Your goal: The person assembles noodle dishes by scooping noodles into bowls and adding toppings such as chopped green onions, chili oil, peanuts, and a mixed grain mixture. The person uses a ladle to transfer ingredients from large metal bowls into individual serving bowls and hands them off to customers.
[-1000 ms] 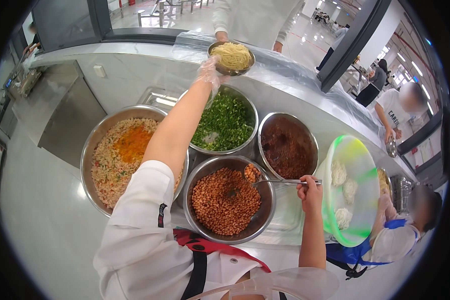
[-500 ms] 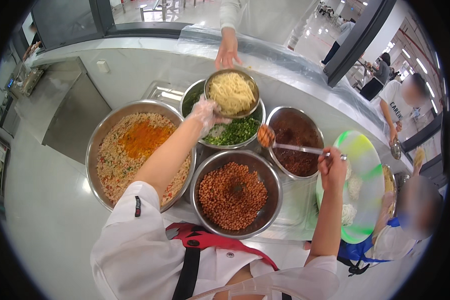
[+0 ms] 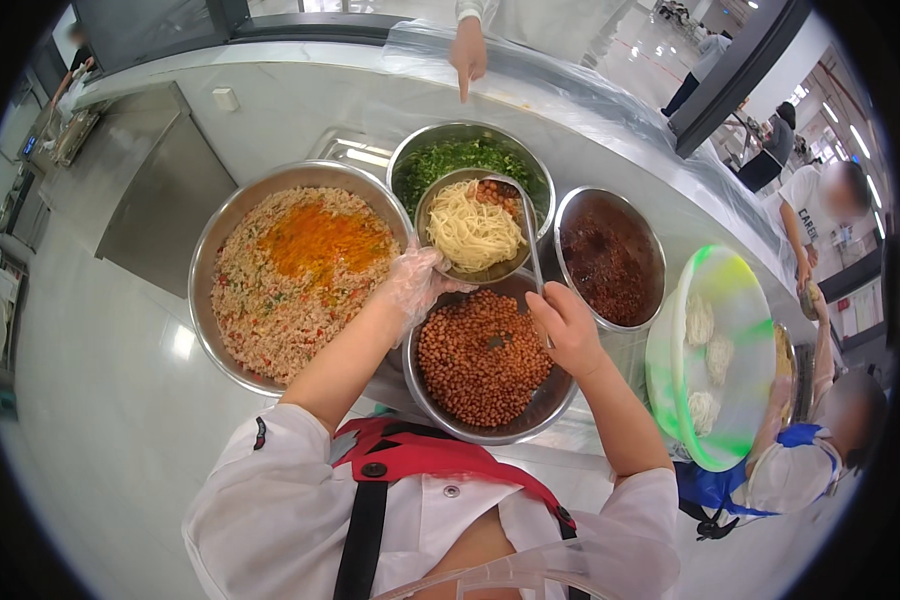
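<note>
My left hand [image 3: 418, 283], in a clear plastic glove, grips a small metal bowl [image 3: 485, 273] of pale noodles [image 3: 470, 226] from its near left side. The bowl is above the basins, between the greens and the beans. In my bare right hand [image 3: 570, 328] is the handle of a long ladle [image 3: 534, 238]. Its head is over the bowl's far side, where brown beans [image 3: 500, 194] lie by the noodles. Below my hands stands a metal basin of brown beans [image 3: 480, 365]. Behind the bowl, another holds chopped greens [image 3: 470, 152].
A large basin [image 3: 198, 262] of minced food with orange topping stands left. A pot [image 3: 660, 285] of dark red sauce is on the right, beside a green-and-white tub [image 3: 660, 375] with noodle bundles. Another person's hand [image 3: 467, 55] points down over the plastic-covered ledge [image 3: 530, 90].
The noodle bowl has come nearer to me. The ladle has swung from the sauce pot to over the bowl. The other person's hand has left the bowl's rim and now points.
</note>
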`<state>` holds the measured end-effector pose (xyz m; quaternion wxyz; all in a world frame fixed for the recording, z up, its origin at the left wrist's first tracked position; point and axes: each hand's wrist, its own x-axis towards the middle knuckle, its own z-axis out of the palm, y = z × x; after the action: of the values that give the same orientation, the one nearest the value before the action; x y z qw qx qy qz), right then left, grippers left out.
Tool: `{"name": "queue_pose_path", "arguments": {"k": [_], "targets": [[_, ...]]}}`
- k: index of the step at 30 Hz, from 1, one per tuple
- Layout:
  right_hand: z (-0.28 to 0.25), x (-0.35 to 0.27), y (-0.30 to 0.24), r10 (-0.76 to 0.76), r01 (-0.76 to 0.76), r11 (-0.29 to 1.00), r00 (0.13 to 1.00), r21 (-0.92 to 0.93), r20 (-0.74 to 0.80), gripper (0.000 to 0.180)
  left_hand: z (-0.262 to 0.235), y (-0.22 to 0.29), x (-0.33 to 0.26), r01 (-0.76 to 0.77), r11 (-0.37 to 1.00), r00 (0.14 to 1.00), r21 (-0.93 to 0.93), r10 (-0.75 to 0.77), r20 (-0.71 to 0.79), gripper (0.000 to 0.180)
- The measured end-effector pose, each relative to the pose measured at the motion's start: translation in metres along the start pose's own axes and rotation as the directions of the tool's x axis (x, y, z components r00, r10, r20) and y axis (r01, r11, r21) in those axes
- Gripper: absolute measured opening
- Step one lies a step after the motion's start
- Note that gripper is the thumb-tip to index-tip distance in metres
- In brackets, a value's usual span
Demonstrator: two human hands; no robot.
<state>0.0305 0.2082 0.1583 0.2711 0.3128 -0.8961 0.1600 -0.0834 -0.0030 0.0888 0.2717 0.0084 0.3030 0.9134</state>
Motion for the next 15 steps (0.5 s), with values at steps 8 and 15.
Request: {"name": "queue_pose_path", "arguments": {"k": [8, 15], "targets": [[-0.007, 0.003, -0.006, -0.103, 0.103, 0.995, 0.994, -0.003, -0.033, 0.040, -0.001, 0.008, -0.014, -0.026, 0.998, 0.999, 0.063, 0.029, -0.045, 0.061], [-0.008, 0.005, -0.008, -0.133, 0.133, 0.991, 0.991, -0.002, 0.004, 0.040, -0.008, 0.008, -0.021, -0.053, 0.999, 0.998, -0.008, 0.053, -0.035, 0.057]]}}
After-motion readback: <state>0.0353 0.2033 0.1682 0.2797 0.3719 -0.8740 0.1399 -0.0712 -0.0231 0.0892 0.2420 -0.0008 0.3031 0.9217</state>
